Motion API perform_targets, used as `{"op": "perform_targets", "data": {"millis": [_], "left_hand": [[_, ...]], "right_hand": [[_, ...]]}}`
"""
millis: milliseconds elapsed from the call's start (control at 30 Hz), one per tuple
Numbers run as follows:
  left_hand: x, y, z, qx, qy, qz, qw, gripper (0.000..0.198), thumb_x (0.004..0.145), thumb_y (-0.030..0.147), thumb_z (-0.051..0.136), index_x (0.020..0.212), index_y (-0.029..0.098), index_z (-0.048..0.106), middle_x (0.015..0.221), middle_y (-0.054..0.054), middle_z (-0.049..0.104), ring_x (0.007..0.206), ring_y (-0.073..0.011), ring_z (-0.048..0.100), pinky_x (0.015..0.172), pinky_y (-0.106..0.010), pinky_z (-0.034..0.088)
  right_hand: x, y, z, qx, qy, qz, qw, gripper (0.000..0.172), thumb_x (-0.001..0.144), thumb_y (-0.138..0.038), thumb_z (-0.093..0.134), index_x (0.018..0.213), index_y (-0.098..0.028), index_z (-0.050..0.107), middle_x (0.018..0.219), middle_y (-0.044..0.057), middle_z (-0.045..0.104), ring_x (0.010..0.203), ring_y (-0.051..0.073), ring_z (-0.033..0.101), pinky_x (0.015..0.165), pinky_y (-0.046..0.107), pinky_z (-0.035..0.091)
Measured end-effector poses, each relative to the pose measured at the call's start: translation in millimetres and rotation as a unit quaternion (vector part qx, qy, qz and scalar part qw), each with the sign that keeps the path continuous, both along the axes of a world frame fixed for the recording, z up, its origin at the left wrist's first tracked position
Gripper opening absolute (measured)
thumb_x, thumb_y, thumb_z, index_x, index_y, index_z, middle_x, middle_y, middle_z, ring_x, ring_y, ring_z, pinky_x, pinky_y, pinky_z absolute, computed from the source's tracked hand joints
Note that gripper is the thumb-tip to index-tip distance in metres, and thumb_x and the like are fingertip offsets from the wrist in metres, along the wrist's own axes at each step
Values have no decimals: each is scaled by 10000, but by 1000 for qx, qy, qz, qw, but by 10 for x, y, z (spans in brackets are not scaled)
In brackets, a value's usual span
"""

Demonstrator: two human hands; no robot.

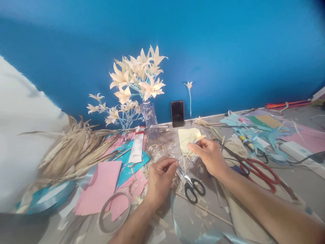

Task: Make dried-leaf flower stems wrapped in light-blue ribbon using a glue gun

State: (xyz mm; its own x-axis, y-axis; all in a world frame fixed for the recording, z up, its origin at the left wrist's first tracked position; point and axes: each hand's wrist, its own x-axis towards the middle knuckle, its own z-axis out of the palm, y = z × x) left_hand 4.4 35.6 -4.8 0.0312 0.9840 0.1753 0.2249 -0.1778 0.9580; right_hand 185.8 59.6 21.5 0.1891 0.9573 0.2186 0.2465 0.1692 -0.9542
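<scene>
My left hand [161,176] pinches the lower end of a thin pale-blue wrapped stem [181,157] between thumb and forefinger. My right hand [208,153] pinches the stem's upper end, where a small cream petal piece [200,137] sticks out. Both hands hover above the grey floor strewn with cream trimmings. Small black-handled scissors [192,186] lie just below the hands. A cream sheet [187,136] rests behind my right hand.
A clear vase [150,119] of cream paper lilies [138,77] stands against the blue wall beside a dark phone [177,113]. Dried husks [73,149], pink paper [100,187], tape rolls [114,212] left; red-handled scissors [261,171], coloured sheets right.
</scene>
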Motion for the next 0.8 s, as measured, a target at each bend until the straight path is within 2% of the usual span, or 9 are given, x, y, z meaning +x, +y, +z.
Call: {"op": "perform_targets", "data": {"millis": [167,300,433,667,800], "left_hand": [[-5,-32,26,2,12,29,1000,134,782,232,662,663,195,711,656,-5,647,614,-151,534,586,-254,394],[-13,-62,40,39,53,25,997,191,775,162,592,590,200,624,601,18,567,591,-140,502,574,-246,370],[2,-72,46,63,59,37,996,209,759,139,582,562,202,611,582,18,547,576,-138,484,563,-246,356],[10,-31,-29,23,47,33,998,167,839,284,639,743,213,755,708,-28,694,658,-176,580,641,-274,432],[-1,-14,-64,8,47,40,998,138,828,294,671,828,218,787,778,-42,746,691,-190,618,672,-289,459]], "right_hand": [[-14,-2,-14,-5,-6,10,1000,401,697,-498,742,525,-199,538,464,-42,451,473,110,385,459,243,331],[-45,-18,-7,-25,1,22,999,391,666,-506,751,531,-194,559,460,-42,459,465,108,381,451,245,318],[-57,-23,-20,-43,24,14,999,396,646,-505,759,515,-194,553,468,-41,452,482,111,380,477,252,314],[-39,-19,-3,-48,42,-12,998,401,650,-493,760,501,-201,529,490,-37,435,503,117,377,482,254,318],[-42,-24,42,-44,39,-23,998,409,663,-472,751,482,-202,503,487,-42,403,502,111,355,470,248,307]]}}
